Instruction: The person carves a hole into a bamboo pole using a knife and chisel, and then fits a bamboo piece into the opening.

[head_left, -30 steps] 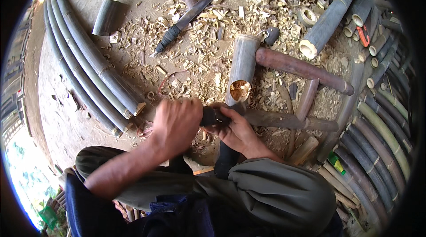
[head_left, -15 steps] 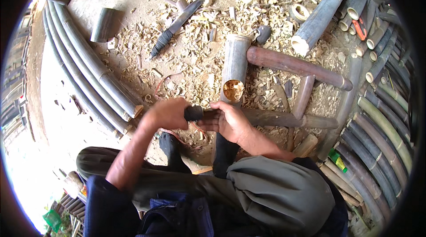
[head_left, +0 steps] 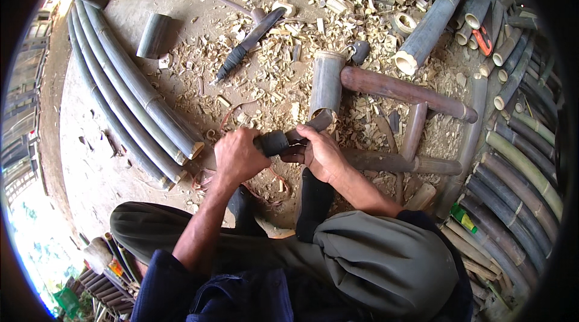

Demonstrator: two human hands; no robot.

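Observation:
My left hand (head_left: 239,154) is closed around the black-wrapped handle of a knife (head_left: 271,143). Its dark, short blade points up and to the right. On the blade lies the thumb of my right hand (head_left: 325,156), with the fingers curled beneath it. Just beyond the blade tip is a grey bamboo section (head_left: 327,83), whose near open end is partly covered by the blade. That section is beside a brown pole frame (head_left: 404,92) with a crossbar. Farther off, a larger knife (head_left: 253,41) with a wrapped handle lies on the ground.
Pale wood shavings (head_left: 356,20) cover much of the floor. Long bamboo poles (head_left: 142,92) lie at the left, near a short bamboo piece (head_left: 154,36). More bamboo is stacked (head_left: 512,207) along the right, with an orange-handled tool (head_left: 482,40) among it. A mallet-like tool (head_left: 232,5) lies at the back.
The knife blade, earlier mostly hidden by my right hand, now shows past the thumb, angled up and right. My left hand has shifted slightly right and the whole view has moved a little.

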